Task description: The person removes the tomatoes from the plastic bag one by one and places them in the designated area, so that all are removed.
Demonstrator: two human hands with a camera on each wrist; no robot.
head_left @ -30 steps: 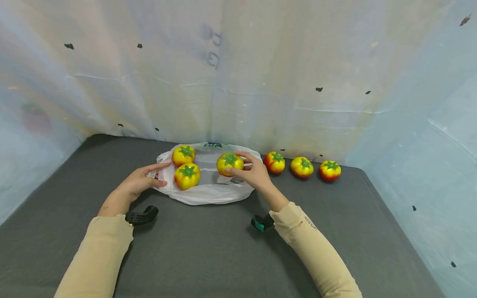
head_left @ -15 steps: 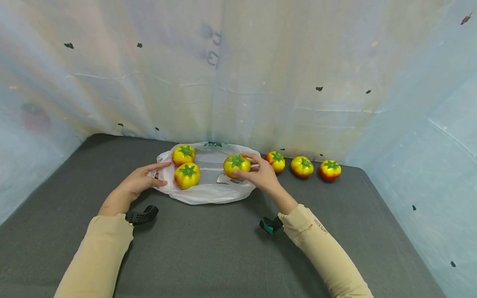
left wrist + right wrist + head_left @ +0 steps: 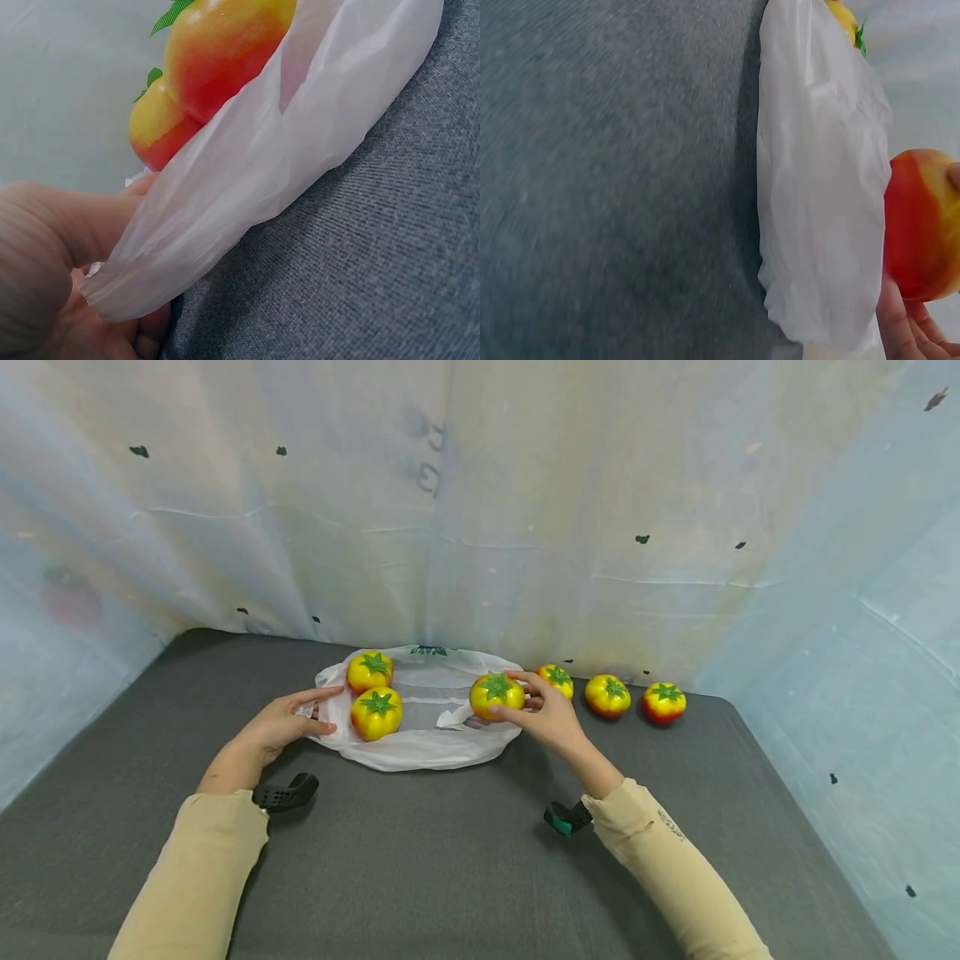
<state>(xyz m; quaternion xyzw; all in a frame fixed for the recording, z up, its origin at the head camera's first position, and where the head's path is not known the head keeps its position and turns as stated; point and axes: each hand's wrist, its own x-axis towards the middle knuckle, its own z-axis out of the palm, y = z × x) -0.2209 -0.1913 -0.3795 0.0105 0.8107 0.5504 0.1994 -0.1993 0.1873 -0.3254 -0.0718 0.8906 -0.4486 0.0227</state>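
A white plastic bag (image 3: 420, 753) lies spread with its mouth open on the dark grey table. Two yellow-red tomatoes with green star-shaped tops sit at its left end, a near tomato (image 3: 377, 714) and a far tomato (image 3: 368, 672). My left hand (image 3: 276, 727) holds the bag's left edge; in the left wrist view the plastic (image 3: 217, 217) passes between thumb and fingers. Over the bag's right end, my right hand (image 3: 551, 718) grips a third tomato (image 3: 487, 697) between thumb and fingers. The right wrist view shows this tomato (image 3: 915, 232) beside the bag's rim, its underside partly hidden.
To the right of the bag, three more tomatoes stand in a row along the back: one partly behind my right hand (image 3: 558, 678), a middle tomato (image 3: 608, 697) and an outer tomato (image 3: 663, 704). A pale hanging sheet (image 3: 480, 527) closes off the table's back and sides.
My right hand has moved right with the tomato, from mid-bag to the bag's right end, and now partly covers the nearest tomato of the row. My left hand has stayed put.
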